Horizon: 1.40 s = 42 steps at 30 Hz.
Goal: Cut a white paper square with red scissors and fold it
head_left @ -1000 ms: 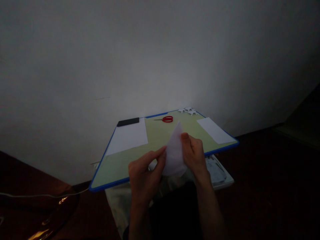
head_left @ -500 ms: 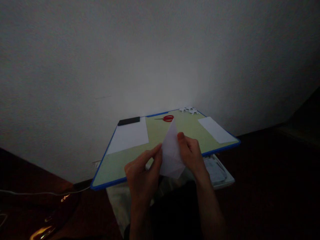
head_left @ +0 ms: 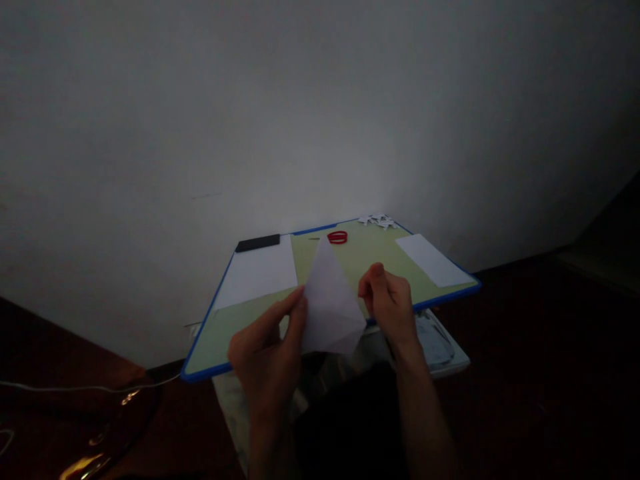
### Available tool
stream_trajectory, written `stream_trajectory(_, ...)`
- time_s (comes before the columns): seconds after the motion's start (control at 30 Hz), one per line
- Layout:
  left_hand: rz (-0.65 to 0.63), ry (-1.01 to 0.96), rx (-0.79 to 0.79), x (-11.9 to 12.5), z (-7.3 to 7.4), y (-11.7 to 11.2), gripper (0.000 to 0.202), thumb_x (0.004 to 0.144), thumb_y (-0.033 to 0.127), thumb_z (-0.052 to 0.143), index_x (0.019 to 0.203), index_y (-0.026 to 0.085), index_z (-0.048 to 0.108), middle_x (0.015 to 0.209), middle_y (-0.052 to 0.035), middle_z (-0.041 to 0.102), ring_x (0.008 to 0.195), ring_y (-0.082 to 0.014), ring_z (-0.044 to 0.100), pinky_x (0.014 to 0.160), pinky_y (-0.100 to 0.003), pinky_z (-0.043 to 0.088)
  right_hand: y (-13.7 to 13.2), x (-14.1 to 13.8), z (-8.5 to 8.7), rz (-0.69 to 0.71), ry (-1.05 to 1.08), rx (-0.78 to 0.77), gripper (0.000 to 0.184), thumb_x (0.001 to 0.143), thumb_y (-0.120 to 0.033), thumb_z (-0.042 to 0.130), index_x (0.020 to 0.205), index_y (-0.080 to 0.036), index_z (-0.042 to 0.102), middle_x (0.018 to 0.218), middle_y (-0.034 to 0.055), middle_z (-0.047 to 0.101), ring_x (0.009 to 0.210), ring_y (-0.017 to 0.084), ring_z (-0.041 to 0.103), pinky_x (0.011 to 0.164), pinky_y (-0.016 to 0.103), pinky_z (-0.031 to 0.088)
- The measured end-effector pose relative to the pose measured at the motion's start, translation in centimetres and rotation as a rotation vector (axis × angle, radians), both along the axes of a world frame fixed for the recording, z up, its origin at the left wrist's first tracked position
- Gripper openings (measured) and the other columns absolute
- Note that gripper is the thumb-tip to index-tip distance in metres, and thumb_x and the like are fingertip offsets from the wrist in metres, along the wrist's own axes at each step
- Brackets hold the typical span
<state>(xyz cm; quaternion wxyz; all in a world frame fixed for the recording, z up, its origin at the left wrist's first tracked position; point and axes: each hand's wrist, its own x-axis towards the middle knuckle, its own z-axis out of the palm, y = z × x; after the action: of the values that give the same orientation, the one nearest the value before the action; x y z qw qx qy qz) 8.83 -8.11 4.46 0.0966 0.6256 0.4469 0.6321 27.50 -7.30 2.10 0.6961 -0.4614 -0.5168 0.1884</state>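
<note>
My left hand (head_left: 273,340) pinches the left edge of a folded white sheet of paper (head_left: 330,303) between thumb and fingers. The paper is held up over the near edge of the table, its narrow point upward. To its right is my right hand (head_left: 387,300), apart from the paper, with the fingers curled in and the thumb against them; nothing shows in it. Beyond the paper's tip lie red-handled scissors (head_left: 337,237), their blades partly hidden by the tip.
The yellow-green tabletop (head_left: 365,257) has a blue rim. At left, a dark flat block (head_left: 257,243) rests on a white sheet (head_left: 260,273). White paper cutouts (head_left: 379,221) lie at the back right, near another white sheet (head_left: 431,259). A wall stands behind.
My right hand has let go of the folded paper and moved slightly right. My left hand has shifted left with the paper, whose tip now covers part of the scissors.
</note>
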Motion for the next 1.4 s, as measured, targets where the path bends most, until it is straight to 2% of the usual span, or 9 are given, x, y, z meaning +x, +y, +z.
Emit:
stream_trajectory(0.07,0.034,-0.048,0.005,-0.6,-0.2,0.2,0.017,0.084,0.031,0.085,0.101,0.033,0.088,0.088,0.0027,0.086,0.069,-0.0163,0.079,0.062,-0.024,0.059,-0.4,0.5,0.2,0.174,0.032,0.007,0.064,0.103,-0.071,0.047,0.074,-0.019,0.072,0.057,-0.0005,0.059,0.052,0.014,0.053,0.053,0.028,0.039)
stream_trajectory(0.13,0.059,-0.062,0.003,-1.0,-0.4,0.4,0.019,0.084,0.034,0.085,0.103,0.031,0.087,0.089,0.001,0.086,0.069,-0.0176,0.079,0.063,-0.026,0.061,-0.8,0.9,0.4,0.343,0.001,-0.029,0.054,0.097,-0.07,0.061,0.086,-0.02,0.077,0.072,0.0027,0.07,0.065,0.016,0.062,0.061,0.029,0.046)
stream_trajectory(0.2,0.067,-0.065,0.001,-1.0,-0.5,0.5,0.02,0.085,0.036,0.085,0.104,0.029,0.087,0.089,-0.0008,0.086,0.069,-0.0189,0.079,0.063,-0.028,0.063,-1.1,1.1,0.6,0.478,-0.063,-0.099,0.044,0.09,-0.065,0.074,0.088,-0.021,0.078,0.081,0.0031,0.072,0.073,0.018,0.064,0.067,0.03,0.049)
stream_trajectory(0.3,0.062,-0.085,0.005,-0.7,-0.5,0.5,0.021,0.085,0.035,0.084,0.104,0.028,0.087,0.092,-0.0022,0.087,0.074,-0.0204,0.081,0.068,-0.03,0.065,-1.2,0.9,0.9,0.596,-0.076,-0.148,0.036,0.087,-0.057,0.08,0.08,-0.022,0.074,0.081,0.0016,0.069,0.078,0.019,0.062,0.072,0.032,0.049)
stream_trajectory(0.53,0.112,-0.147,0.016,-0.7,-0.6,0.3,0.021,0.084,0.032,0.085,0.105,0.03,0.086,0.094,-0.0006,0.087,0.076,-0.0193,0.081,0.07,-0.029,0.066,-0.7,0.7,0.9,0.473,-0.038,-0.097,0.034,0.082,-0.043,0.088,0.065,-0.022,0.066,0.068,-0.0039,0.06,0.068,0.015,0.051,0.067,0.031,0.038)
stream_trajectory(0.87,0.161,-0.195,0.041,-0.6,-0.3,0.2,0.02,0.084,0.034,0.087,0.103,0.03,0.086,0.096,-0.0004,0.087,0.081,-0.0205,0.082,0.077,-0.031,0.066,-0.9,1.7,0.6,0.517,-0.101,-0.012,0.009,0.089,-0.026,0.082,0.082,-0.023,0.079,0.078,-0.0015,0.073,0.074,0.015,0.063,0.071,0.03,0.045)
stream_trajectory(1.17,0.159,-0.178,0.018,-1.0,-0.7,0.5,0.022,0.085,0.036,0.087,0.106,0.03,0.086,0.097,-0.0004,0.087,0.082,-0.0217,0.083,0.08,-0.035,0.067,-0.7,1.5,0.5,0.369,-0.117,-0.022,0.016,0.086,-0.035,0.087,0.076,-0.024,0.08,0.075,0.0009,0.077,0.071,0.018,0.067,0.069,0.032,0.047)
stream_trajectory(1.3,0.168,-0.21,0.03,-0.8,-0.6,0.6,0.022,0.084,0.036,0.088,0.104,0.03,0.086,0.096,-0.0008,0.087,0.081,-0.0211,0.082,0.079,-0.035,0.068,-0.8,1.6,0.8,0.378,-0.144,-0.046,0.023,0.089,-0.042,0.082,0.076,-0.023,0.078,0.077,0.0017,0.076,0.073,0.018,0.067,0.072,0.033,0.05)
stream_trajectory(1.4,0.147,-0.254,0.029,-0.6,-0.6,0.7,0.022,0.083,0.034,0.088,0.104,0.029,0.086,0.096,-0.001,0.087,0.08,-0.0203,0.082,0.078,-0.033,0.068,-0.8,1.6,0.9,0.413,-0.167,-0.033,0.021,0.093,-0.039,0.078,0.08,-0.023,0.076,0.08,0.0011,0.075,0.077,0.018,0.066,0.075,0.032,0.051)
